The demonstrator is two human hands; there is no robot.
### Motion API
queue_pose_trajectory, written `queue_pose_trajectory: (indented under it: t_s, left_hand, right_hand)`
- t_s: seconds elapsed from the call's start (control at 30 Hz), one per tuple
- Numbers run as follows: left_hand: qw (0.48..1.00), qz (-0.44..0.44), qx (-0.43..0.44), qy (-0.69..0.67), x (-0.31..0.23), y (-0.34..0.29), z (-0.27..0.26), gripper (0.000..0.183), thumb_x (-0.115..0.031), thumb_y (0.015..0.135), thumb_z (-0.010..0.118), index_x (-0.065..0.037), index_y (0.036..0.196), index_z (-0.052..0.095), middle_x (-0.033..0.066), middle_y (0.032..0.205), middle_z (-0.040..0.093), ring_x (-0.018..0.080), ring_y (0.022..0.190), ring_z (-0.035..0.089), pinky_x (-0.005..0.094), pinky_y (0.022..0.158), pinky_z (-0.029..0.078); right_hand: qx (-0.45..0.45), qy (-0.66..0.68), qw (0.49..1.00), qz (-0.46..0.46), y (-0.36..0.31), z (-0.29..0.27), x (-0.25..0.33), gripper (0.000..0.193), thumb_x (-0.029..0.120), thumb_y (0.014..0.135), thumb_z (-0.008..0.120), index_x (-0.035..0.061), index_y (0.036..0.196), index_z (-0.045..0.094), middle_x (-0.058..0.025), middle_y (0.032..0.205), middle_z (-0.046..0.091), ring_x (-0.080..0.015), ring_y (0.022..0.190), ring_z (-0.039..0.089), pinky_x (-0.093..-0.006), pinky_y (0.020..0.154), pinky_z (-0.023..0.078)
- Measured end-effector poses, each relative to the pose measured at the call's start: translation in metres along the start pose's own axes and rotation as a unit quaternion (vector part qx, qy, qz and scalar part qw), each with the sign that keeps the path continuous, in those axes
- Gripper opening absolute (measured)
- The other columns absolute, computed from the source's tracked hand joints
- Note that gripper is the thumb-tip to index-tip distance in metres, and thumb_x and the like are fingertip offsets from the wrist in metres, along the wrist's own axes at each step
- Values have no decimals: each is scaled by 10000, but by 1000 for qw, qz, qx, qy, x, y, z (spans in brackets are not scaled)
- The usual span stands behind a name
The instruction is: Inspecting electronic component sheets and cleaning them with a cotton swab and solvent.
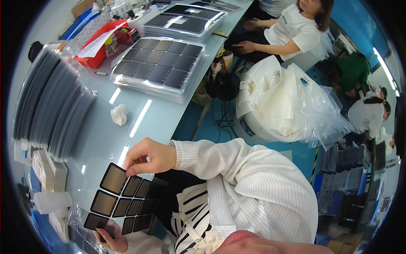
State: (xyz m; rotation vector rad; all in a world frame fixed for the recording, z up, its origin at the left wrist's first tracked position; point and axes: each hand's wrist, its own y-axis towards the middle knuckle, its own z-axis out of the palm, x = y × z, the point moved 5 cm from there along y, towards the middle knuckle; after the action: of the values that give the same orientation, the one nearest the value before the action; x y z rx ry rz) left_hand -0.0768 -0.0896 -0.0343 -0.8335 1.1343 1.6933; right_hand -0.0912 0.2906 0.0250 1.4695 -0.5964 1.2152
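I hold a clear sheet with a grid of dark, black-framed panels tilted over the near side of the table. My right hand pinches its upper edge between thumb and fingers. At the lower corner, my left hand grips the same sheet with fingers curled over it; part of this hand is hidden. Beyond my right hand lies a crumpled white wad on the pale glossy table. Farther up, similar panel sheets form a flat stack.
A tall stack of dark sheets stands at the left. A red bin and another sheet stack are farther back. Right of the table edge, a large white bin overflows with plastic and sheets. A seated person is nearby.
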Motion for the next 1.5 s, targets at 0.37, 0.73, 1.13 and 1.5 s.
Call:
queue_pose_trajectory:
  t_s: [0.37, 0.73, 1.13, 1.5]
  left_hand:
    - [977, 83, 75, 179, -14, -24, 14, 300, -81, 907, 492, 64, 1170, 496, 162, 1115, 515, 184, 840, 522, 235, 641, 490]
    - [944, 134, 63, 294, -33, -23, 69, 326, -186, 907, 509, 54, 1128, 507, 102, 930, 570, 142, 744, 501, 183, 592, 446]
    - [990, 16, 13, 136, -35, -27, 71, 282, -198, 913, 503, 8, 1104, 532, 60, 907, 571, 132, 719, 501, 161, 528, 418]
    - [998, -25, 28, 44, -36, -28, 73, 255, -178, 932, 456, 3, 1099, 522, 70, 962, 567, 140, 724, 493, 176, 491, 387]
  right_hand:
    - [11, 11, 1000, 11, 6, 11, -3, 111, 133, 822, 635, 24, 831, 652, -8, 701, 609, -43, 544, 475, -194, 504, 385]
    - [8, 22, 1000, 10, 8, 13, -5, 114, 129, 825, 636, 17, 838, 650, -11, 720, 607, -42, 547, 467, -189, 498, 374]
    - [4, 37, 999, 14, 9, 18, -3, 98, 111, 821, 637, 15, 833, 648, -12, 720, 603, -38, 556, 471, -184, 503, 376]
    - [-3, 10, 1000, -7, 7, 16, 4, 89, 102, 820, 638, 13, 811, 641, -14, 719, 601, -42, 567, 482, -184, 509, 377]
